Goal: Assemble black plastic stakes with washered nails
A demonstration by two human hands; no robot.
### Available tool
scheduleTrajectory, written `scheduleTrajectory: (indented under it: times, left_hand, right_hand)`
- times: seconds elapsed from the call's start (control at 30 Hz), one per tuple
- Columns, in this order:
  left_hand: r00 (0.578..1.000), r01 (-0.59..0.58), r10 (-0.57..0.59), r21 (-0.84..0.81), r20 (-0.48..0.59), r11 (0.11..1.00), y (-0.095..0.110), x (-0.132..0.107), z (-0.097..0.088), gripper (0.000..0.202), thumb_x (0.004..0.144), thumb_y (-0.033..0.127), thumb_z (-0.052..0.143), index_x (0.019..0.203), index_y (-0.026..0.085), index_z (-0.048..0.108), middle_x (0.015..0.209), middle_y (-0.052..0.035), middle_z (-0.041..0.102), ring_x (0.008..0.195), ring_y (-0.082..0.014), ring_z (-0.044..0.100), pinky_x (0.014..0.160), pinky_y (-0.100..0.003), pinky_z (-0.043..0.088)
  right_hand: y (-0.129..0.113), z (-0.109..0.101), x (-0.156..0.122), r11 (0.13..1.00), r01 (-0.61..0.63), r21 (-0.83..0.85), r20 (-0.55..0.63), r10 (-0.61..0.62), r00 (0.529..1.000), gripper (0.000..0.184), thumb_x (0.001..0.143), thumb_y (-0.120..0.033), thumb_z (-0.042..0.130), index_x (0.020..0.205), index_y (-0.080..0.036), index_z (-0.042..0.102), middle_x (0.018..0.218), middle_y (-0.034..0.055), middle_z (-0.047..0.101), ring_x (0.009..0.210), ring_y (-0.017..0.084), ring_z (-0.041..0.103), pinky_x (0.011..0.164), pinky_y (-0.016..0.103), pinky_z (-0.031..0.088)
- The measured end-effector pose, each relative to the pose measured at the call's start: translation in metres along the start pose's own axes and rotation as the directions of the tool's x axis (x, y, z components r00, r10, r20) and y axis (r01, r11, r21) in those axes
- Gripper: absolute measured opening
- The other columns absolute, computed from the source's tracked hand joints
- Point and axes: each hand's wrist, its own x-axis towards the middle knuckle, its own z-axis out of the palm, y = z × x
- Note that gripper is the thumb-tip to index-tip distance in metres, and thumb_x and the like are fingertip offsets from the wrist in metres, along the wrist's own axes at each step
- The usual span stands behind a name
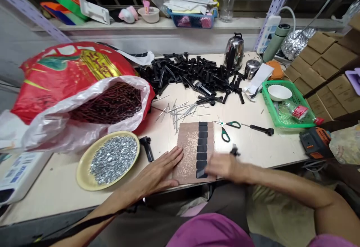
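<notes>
A brown speckled board (188,153) lies at the table's front edge, with a column of black rectangular pieces (201,148) along its right side. My left hand (161,170) rests flat with fingers stretched out, touching the board's left edge. Over the board's lower right, beside the lowest black pieces, is my right hand (225,166); its fingers are smeared by motion, so I cannot tell whether they hold anything. Green-handled scissors (226,127) lie open just right of the board. Thin silvery rods (182,112) are scattered behind it.
A yellow bowl (81,175) of small metal pieces and a red sack (53,78) of dark rods stand left. Black plastic parts (194,72) are heaped behind. A green basket (295,121), a power tool (313,142) and cardboard boxes (323,65) are at right.
</notes>
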Motion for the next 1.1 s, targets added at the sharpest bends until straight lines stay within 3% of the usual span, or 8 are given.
scheduleTrajectory:
  times: [0.07, 0.13, 0.2, 0.37, 0.67, 0.93, 1.03, 1.1]
  left_hand:
    - [1.000, 0.011, -0.011, 0.000, -0.001, 1.000, 0.002, 0.000, -0.003, 0.079, 0.088, 0.052, 0.050, 0.151, 0.024, 0.012, 0.153, -0.0132, 0.027, 0.140, -0.0299, 0.027, 0.110, -0.045, 0.034]
    - [1.000, 0.018, -0.018, 0.005, -0.002, 1.000, 0.004, 0.001, -0.005, 0.078, 0.087, 0.052, 0.051, 0.150, 0.025, 0.014, 0.153, -0.0133, 0.027, 0.140, -0.0307, 0.028, 0.109, -0.046, 0.035]
    - [1.000, 0.027, -0.027, 0.005, -0.005, 1.000, 0.005, 0.001, -0.005, 0.078, 0.087, 0.052, 0.051, 0.150, 0.025, 0.016, 0.152, -0.0131, 0.027, 0.139, -0.0311, 0.029, 0.109, -0.046, 0.036]
    - [0.999, 0.042, -0.042, -0.024, 0.010, 0.999, 0.005, 0.001, -0.006, 0.076, 0.086, 0.053, 0.052, 0.149, 0.025, 0.021, 0.152, -0.0125, 0.027, 0.139, -0.0309, 0.030, 0.110, -0.045, 0.035]
    - [0.998, 0.060, -0.060, -0.008, 0.031, 0.998, 0.006, 0.003, -0.004, 0.076, 0.086, 0.057, 0.048, 0.149, 0.021, 0.024, 0.152, -0.0141, 0.028, 0.140, -0.0297, 0.027, 0.110, -0.045, 0.034]
    - [0.997, 0.075, -0.072, -0.079, 0.040, 0.994, 0.009, 0.005, -0.011, 0.076, 0.087, 0.053, 0.050, 0.149, 0.020, 0.021, 0.153, -0.0161, 0.026, 0.141, -0.0296, 0.025, 0.111, -0.048, 0.031]
    - [0.997, 0.076, -0.072, -0.101, 0.038, 0.992, 0.011, 0.007, -0.010, 0.077, 0.085, 0.054, 0.053, 0.148, 0.018, 0.026, 0.152, -0.0175, 0.028, 0.141, -0.0292, 0.025, 0.113, -0.047, 0.029]
    - [0.997, 0.075, -0.073, -0.092, 0.026, 0.993, 0.009, 0.008, -0.012, 0.077, 0.083, 0.055, 0.057, 0.145, 0.019, 0.032, 0.152, -0.0161, 0.029, 0.142, -0.0285, 0.024, 0.114, -0.047, 0.026]
  right_hand:
    - [0.026, -0.003, 0.012, 0.961, -0.276, -0.010, -0.065, 0.275, 0.959, 0.029, 0.098, -0.014, 0.038, 0.087, -0.015, 0.066, 0.077, 0.0034, 0.060, 0.074, 0.014, 0.052, 0.059, 0.026, 0.049]
    - [0.048, -0.001, 0.021, 0.915, -0.402, 0.006, -0.043, 0.402, 0.914, 0.035, 0.098, -0.016, 0.033, 0.084, -0.013, 0.065, 0.077, 0.0054, 0.058, 0.075, 0.017, 0.050, 0.059, 0.029, 0.048]
    - [0.046, 0.005, 0.021, 0.931, -0.363, 0.042, 0.015, 0.362, 0.932, 0.037, 0.098, -0.013, 0.032, 0.082, -0.015, 0.065, 0.073, 0.0031, 0.057, 0.073, 0.015, 0.050, 0.059, 0.027, 0.048]
    - [-0.002, 0.013, -0.001, 0.950, -0.270, 0.157, 0.124, 0.252, 0.960, 0.028, 0.096, -0.014, 0.043, 0.083, -0.019, 0.066, 0.069, -0.0010, 0.057, 0.068, 0.012, 0.051, 0.058, 0.024, 0.048]
    - [0.038, -0.007, 0.008, 0.914, -0.361, 0.186, -0.025, 0.372, 0.928, 0.025, 0.097, -0.023, 0.044, 0.094, -0.014, 0.067, 0.085, 0.0077, 0.063, 0.082, 0.018, 0.053, 0.072, 0.032, 0.050]
    - [0.023, -0.022, 0.014, 0.874, -0.405, 0.269, -0.079, 0.439, 0.895, 0.033, 0.098, -0.030, 0.040, 0.089, -0.015, 0.067, 0.081, 0.0092, 0.064, 0.076, 0.020, 0.053, 0.069, 0.035, 0.048]
    - [-0.024, -0.033, 0.019, 0.751, -0.455, 0.478, -0.006, 0.520, 0.854, 0.025, 0.095, -0.032, 0.047, 0.091, -0.018, 0.068, 0.085, 0.0081, 0.065, 0.080, 0.020, 0.056, 0.072, 0.035, 0.047]
    - [-0.064, -0.027, 0.011, 0.475, -0.570, 0.670, 0.246, 0.583, 0.775, 0.018, 0.091, -0.032, 0.055, 0.084, -0.021, 0.068, 0.081, 0.0043, 0.066, 0.077, 0.017, 0.058, 0.069, 0.031, 0.047]
